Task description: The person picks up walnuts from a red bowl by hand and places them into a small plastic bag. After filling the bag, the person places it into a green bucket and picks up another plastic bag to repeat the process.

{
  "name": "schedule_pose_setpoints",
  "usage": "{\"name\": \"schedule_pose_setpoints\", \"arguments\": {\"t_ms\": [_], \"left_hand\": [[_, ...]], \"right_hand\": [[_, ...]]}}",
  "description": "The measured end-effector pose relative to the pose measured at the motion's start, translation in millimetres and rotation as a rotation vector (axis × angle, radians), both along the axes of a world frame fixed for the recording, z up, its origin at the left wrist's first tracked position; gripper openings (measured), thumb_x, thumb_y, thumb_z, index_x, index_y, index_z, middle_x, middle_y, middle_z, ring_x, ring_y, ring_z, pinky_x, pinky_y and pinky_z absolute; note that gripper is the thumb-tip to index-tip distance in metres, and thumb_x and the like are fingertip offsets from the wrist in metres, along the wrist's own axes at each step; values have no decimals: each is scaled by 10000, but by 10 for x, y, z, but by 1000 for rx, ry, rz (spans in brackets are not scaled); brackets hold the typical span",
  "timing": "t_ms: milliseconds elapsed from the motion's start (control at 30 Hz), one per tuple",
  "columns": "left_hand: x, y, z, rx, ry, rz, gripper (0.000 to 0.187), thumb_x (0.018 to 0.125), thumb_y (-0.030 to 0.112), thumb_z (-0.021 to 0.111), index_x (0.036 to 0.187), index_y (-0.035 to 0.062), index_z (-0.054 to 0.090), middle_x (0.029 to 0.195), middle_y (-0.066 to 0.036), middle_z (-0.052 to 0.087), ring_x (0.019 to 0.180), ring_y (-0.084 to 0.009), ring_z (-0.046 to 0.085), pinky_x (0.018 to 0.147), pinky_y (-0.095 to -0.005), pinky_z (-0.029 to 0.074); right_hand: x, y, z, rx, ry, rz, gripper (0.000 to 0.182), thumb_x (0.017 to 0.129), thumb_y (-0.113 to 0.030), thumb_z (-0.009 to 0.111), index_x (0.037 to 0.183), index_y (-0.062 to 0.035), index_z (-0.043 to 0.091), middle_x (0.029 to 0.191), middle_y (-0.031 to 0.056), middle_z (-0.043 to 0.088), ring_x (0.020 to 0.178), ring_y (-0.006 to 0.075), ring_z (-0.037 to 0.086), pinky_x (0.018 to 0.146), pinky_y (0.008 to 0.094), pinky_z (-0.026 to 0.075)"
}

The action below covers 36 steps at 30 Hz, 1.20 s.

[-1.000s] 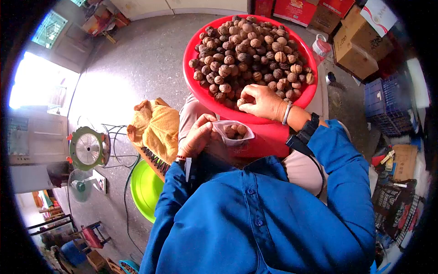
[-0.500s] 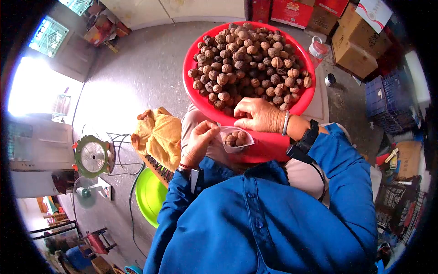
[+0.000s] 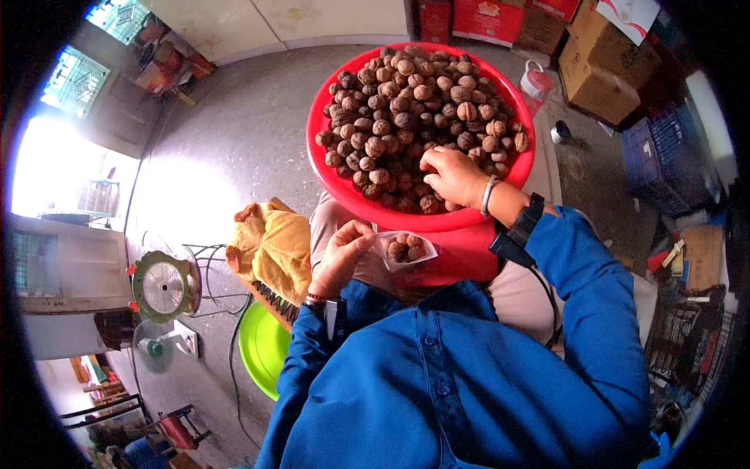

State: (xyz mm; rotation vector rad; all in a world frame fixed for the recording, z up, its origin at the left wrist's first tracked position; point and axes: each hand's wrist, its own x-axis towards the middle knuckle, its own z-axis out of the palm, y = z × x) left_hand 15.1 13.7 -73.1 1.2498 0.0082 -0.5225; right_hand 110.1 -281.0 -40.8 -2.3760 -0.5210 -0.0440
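A big red basin (image 3: 319,168) heaped with brown walnuts (image 3: 402,102) stands in front of me. My right hand (image 3: 457,178) is at the near side of the heap, fingers curled down among the nuts; whatever lies under the fingertips is hidden. Between the thumb and fingers of my left hand (image 3: 344,254) is pinched the edge of a small clear plastic bag (image 3: 426,252). Several walnuts sit in the bag, which rests over a red surface (image 3: 461,254) just below the basin's near rim.
At my left are a yellow cloth (image 3: 277,250), a lime-green basin (image 3: 262,344) and a green-rimmed fan (image 3: 162,287) with cables on the floor. Cardboard boxes (image 3: 601,70), a lidded clear jar (image 3: 537,82) and a dark blue crate (image 3: 664,160) stand to the right.
My right hand has moved from beside the bag, at the basin's near rim, up into the walnuts. My left hand stays on the bag. The whole view has shifted slightly.
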Motion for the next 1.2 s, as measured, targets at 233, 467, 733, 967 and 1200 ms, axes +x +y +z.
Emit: {"name": "schedule_pose_setpoints", "arguments": {"t_ms": [233,467,733,967,1200], "left_hand": [[-17,18,29,-66,105,-33,87,967,156,674,1000,94,623,891,42,631,782,-46,560,705,-192,442],[-10,86,-22,-58,104,-59,82,966,160,674,992,107,617,876,56,620,757,-34,531,665,-193,421],[-26,37,13,-95,132,-53,74,966,151,674,982,106,617,849,67,606,720,-31,513,641,-187,400],[-24,9,14,-100,134,-67,65,967,142,669,987,107,618,846,70,597,725,-38,517,655,-196,410],[-33,-13,55,-107,138,-61,63,968,138,666,989,106,617,862,64,600,753,-42,526,677,-200,421]], "right_hand": [[-5,28,94,-229,41,105,113,843,-87,663,944,-48,629,959,152,644,954,379,643,836,468,530],[10,64,62,-165,59,78,257,847,-71,652,1100,-74,613,1122,145,608,1049,359,639,923,457,529],[99,224,-27,-35,-14,300,587,784,-53,701,1345,-64,530,1311,166,556,1229,380,555,1070,427,457],[175,252,-49,-38,-40,312,519,771,-58,734,1258,-60,553,1228,150,543,1183,374,564,1022,436,473],[178,268,-105,57,-107,353,410,751,-15,732,1126,-86,582,1167,129,543,1129,362,581,973,416,494]]}}
